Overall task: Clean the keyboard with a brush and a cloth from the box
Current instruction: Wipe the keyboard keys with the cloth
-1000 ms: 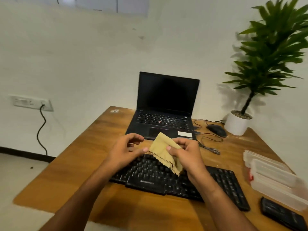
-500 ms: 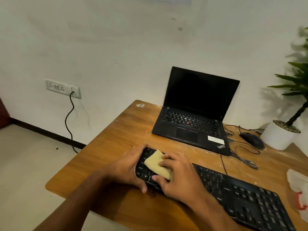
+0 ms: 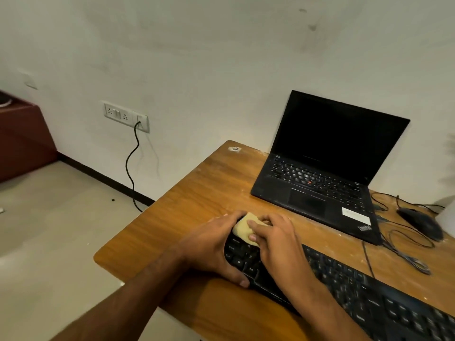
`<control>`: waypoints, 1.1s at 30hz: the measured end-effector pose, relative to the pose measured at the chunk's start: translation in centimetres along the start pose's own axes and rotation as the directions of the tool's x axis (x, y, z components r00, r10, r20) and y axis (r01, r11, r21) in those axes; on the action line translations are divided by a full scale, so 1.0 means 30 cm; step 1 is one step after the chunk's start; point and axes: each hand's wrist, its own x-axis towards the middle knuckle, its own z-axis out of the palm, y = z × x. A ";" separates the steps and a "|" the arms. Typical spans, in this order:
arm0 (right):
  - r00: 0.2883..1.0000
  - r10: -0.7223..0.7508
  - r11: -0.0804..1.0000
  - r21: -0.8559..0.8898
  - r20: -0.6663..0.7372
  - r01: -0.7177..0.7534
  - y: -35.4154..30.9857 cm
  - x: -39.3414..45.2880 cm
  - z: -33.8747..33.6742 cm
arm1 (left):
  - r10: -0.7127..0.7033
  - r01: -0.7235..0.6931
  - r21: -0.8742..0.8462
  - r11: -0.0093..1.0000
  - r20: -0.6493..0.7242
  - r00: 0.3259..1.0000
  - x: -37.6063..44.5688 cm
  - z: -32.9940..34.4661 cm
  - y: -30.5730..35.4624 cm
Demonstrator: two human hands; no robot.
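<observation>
In the head view, the folded yellow cloth (image 3: 242,229) had been carried from mid-air, where it was pinched between both hands a second before, down onto the far-left corner of the black keyboard (image 3: 344,286). The cloth was pressed to the keys under the curled fingers of the right hand (image 3: 275,238), while the keyboard's left end was gripped by the left hand (image 3: 209,249), fingers over the far edge and thumb at the near edge. The view had been swung leftward, so the potted plant and plastic boxes seen earlier were lost from frame. On the wooden table (image 3: 192,200) were counted one keyboard, one cloth, one open ThinkPad laptop (image 3: 320,173) with a dark screen, and one black mouse (image 3: 421,221) beside loose cables. One wall socket panel (image 3: 125,116) with one black cord plugged in was seen on the wall.
</observation>
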 end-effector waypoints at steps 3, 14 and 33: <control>0.999 -0.048 0.999 0.002 0.010 0.048 0.003 0.071 0.018 | -0.012 0.013 -0.016 1.000 0.005 1.000 -0.003 0.001 0.002; 0.988 -0.087 0.992 -0.083 0.128 0.098 0.071 -0.053 -0.079 | -0.037 0.036 -0.017 0.999 -0.013 0.999 -0.003 0.002 0.008; 0.975 -0.094 0.994 -0.039 0.202 0.104 0.060 -0.049 -0.110 | -0.070 0.070 0.010 0.998 0.002 0.998 0.010 0.009 -0.001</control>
